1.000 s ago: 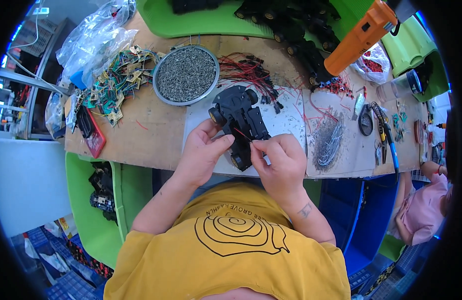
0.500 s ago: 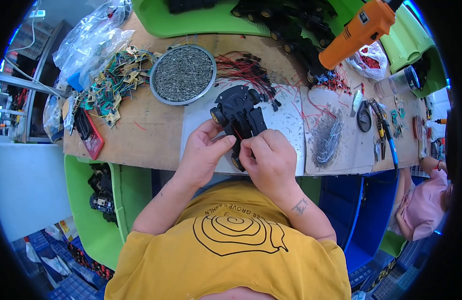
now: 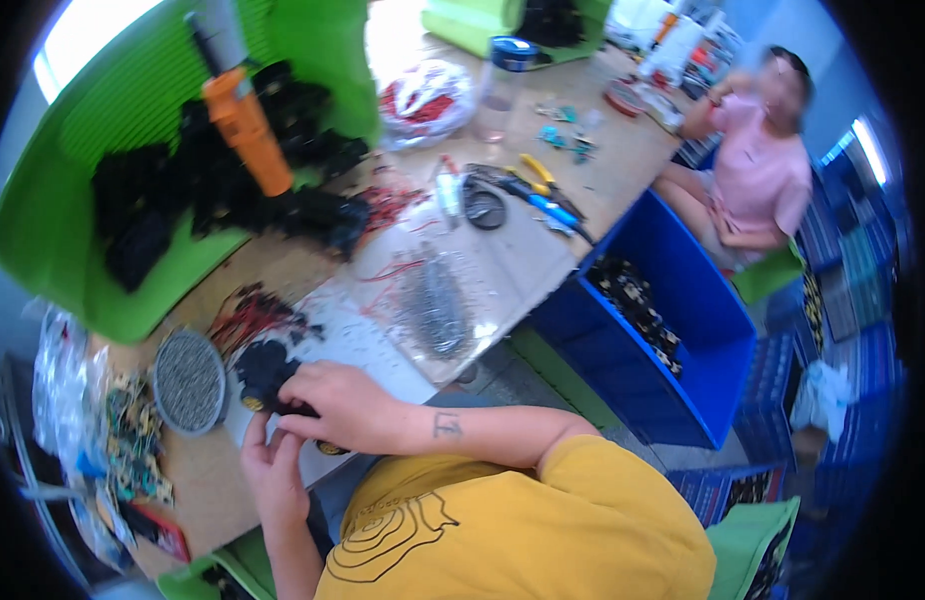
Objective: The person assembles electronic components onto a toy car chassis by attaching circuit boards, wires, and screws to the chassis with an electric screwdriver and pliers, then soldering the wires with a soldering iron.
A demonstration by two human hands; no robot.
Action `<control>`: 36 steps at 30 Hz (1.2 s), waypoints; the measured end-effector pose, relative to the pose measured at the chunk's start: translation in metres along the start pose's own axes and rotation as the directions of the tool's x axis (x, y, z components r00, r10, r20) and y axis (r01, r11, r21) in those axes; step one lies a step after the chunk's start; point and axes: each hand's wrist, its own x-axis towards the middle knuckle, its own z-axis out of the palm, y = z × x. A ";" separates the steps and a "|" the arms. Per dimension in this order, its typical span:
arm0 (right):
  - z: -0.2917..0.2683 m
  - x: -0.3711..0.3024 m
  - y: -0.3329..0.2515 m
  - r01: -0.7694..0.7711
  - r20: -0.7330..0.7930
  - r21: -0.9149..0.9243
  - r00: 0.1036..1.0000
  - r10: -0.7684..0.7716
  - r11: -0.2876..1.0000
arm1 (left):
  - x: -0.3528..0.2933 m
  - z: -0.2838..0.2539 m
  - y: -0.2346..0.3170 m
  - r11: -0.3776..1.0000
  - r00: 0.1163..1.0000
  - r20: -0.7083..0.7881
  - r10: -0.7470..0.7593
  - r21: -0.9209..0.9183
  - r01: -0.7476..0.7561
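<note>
My left hand (image 3: 275, 465) grips a black toy car chassis (image 3: 265, 368) by its near side, close to a wheel with a yellow hub. Over its right side, my right hand (image 3: 345, 402) has its fingers curled on the same chassis, hiding much of it. Motion blurs the fingertips, and I cannot make out any small part between them. Beneath lies a white sheet (image 3: 368, 330). Red and black wires (image 3: 248, 318) are heaped just beyond the chassis. A round metal dish (image 3: 223, 385) full of small grey screws stands to its left.
An orange electric screwdriver (image 3: 245, 130) hangs before a green bin (image 3: 58, 235) of black chassis. Circuit boards (image 3: 133, 440) lie at left. Yellow-handled pliers (image 3: 539, 172) and a blue soldering iron (image 3: 555, 212) lie farther right. A blue bin (image 3: 718, 370) stands beside the table; a person in pink (image 3: 761, 180) sits beyond.
My view has swung to the right, bringing the blue bin and the seated person further in. Both hands stay on the chassis; the right hand now lies more across it.
</note>
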 end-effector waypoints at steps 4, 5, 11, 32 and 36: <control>-0.016 0.000 0.001 -0.206 -0.022 0.208 0.976 0.215 0.956 | 0.010 -0.011 0.005 0.994 0.991 -0.095 0.090 0.076 -0.083; -0.019 0.001 0.001 -0.296 0.021 0.370 0.950 0.311 0.881 | 0.016 -0.026 0.005 0.987 0.977 -0.157 0.145 0.084 -0.133; -0.010 -0.019 0.042 -0.366 0.064 0.151 0.931 0.360 0.918 | 0.023 -0.026 0.012 0.945 0.929 -0.202 0.310 0.172 -0.278; -0.013 0.005 0.015 0.202 0.034 0.223 0.976 -0.215 0.954 | 0.034 -0.008 0.000 0.915 0.909 0.175 -0.377 -0.083 0.396; -0.009 -0.002 0.025 -0.052 0.026 0.236 0.999 0.047 0.970 | 0.037 -0.002 -0.001 0.885 0.962 0.093 -0.256 0.424 0.194</control>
